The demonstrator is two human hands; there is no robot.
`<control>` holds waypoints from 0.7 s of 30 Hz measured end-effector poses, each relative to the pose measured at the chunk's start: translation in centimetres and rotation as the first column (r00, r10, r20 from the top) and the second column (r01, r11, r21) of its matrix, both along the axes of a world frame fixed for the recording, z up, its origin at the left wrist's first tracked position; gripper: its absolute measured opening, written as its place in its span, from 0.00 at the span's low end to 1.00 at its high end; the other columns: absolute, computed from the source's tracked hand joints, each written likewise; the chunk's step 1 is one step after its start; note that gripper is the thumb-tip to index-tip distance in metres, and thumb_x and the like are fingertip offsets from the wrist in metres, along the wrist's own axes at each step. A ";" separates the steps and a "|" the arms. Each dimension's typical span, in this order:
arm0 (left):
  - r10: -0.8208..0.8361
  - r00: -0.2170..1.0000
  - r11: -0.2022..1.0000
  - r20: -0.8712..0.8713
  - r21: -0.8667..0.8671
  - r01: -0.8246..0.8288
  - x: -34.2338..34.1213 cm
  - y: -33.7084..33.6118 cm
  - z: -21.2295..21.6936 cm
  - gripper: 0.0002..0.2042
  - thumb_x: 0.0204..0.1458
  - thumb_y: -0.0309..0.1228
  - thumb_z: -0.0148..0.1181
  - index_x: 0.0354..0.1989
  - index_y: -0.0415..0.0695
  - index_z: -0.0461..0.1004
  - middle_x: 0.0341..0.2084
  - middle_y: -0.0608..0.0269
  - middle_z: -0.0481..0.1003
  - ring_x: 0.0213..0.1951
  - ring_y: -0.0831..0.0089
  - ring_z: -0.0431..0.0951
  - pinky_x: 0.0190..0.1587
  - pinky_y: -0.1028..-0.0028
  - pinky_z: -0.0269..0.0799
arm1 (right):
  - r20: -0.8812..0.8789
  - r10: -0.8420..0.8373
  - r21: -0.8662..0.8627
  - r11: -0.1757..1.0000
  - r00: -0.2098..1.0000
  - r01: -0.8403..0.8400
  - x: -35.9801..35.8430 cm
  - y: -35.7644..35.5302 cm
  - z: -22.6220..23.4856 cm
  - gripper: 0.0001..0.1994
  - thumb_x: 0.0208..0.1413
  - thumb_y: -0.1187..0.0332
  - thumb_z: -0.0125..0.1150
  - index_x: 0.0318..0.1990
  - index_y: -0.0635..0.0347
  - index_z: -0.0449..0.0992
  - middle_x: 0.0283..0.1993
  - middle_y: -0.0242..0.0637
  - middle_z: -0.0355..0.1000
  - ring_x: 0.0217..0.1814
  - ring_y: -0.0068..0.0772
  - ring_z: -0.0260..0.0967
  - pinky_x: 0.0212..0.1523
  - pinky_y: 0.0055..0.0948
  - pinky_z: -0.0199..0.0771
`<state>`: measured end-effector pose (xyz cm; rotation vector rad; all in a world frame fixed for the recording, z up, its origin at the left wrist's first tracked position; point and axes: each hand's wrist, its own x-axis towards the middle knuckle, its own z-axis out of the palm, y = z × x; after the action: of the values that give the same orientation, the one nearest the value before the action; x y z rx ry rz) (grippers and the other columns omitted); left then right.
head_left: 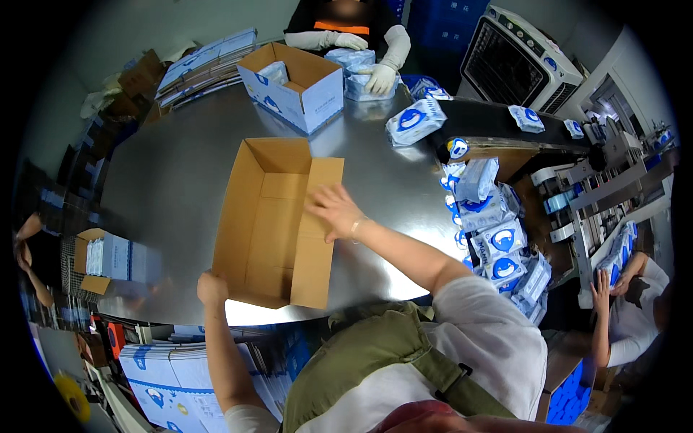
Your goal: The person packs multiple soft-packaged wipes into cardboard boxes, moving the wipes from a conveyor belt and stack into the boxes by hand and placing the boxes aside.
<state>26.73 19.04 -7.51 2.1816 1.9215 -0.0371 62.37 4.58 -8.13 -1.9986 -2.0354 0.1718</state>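
The right hand [336, 211] lies spread wide, its fingers on the right flap [316, 252] of the brown box [271, 227]. The left hand [213, 287] is curled and looks closed on the box's near left corner, though its fingertips are hidden. The box sits on the steel table [166, 202], directly before the person, top open and brown inside showing.

The step in hand seems to be steadying the box and settling that flap. To do it well, I would keep the left hold firm so the box cannot turn, press the flap outward with a flat palm along its fold, and avoid bowing the wall; the mouth should stay square.

Just beyond the box stands a blue-and-white carton [321, 97] with a pack inside. Past that carton's right side, a co-worker's gloved hand [379, 78] rests on packs, so pushing the box far forward could crowd that space. Beyond the box to the right, a single pack [417, 121] lies by the end of the belt [484, 115]. A pack heap [498, 238] right of the box limits the right elbow's room. Left of the box, near the table edge, stands a smaller carton [119, 256].
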 end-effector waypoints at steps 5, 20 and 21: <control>0.024 0.999 0.999 0.039 0.024 -0.025 0.9 0.1 0.4 0.16 0.48 0.39 0.56 0.33 0.36 0.77 0.32 0.42 0.76 0.38 0.47 0.75 0.42 0.58 0.71 | 0.155 0.318 -0.321 0.912 0.935 -0.257 -0.5 5.8 -2.0 0.43 0.21 0.53 0.76 0.53 0.54 0.68 0.58 0.44 0.59 0.69 0.49 0.42 0.68 0.49 0.36; 0.123 0.987 0.992 0.106 0.012 -0.125 -0.3 0.6 -0.8 0.12 0.46 0.34 0.59 0.35 0.38 0.77 0.30 0.44 0.76 0.36 0.49 0.76 0.39 0.59 0.71 | -0.358 -0.087 0.305 0.930 0.929 0.205 10.7 1.9 -5.7 0.31 0.33 0.70 0.66 0.52 0.58 0.67 0.56 0.46 0.63 0.62 0.52 0.54 0.62 0.46 0.53; 0.123 0.988 0.992 0.091 0.030 -0.126 -0.4 0.4 -1.0 0.13 0.46 0.34 0.59 0.35 0.38 0.77 0.30 0.44 0.76 0.36 0.49 0.76 0.39 0.59 0.70 | -0.093 -0.286 0.434 0.850 0.954 0.297 14.8 1.9 -4.9 0.23 0.34 0.72 0.62 0.45 0.59 0.71 0.43 0.45 0.67 0.51 0.51 0.62 0.52 0.43 0.62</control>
<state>26.33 19.44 -8.52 2.0429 2.0183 0.1149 77.15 6.49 -13.04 -1.9528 -1.5439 -0.3068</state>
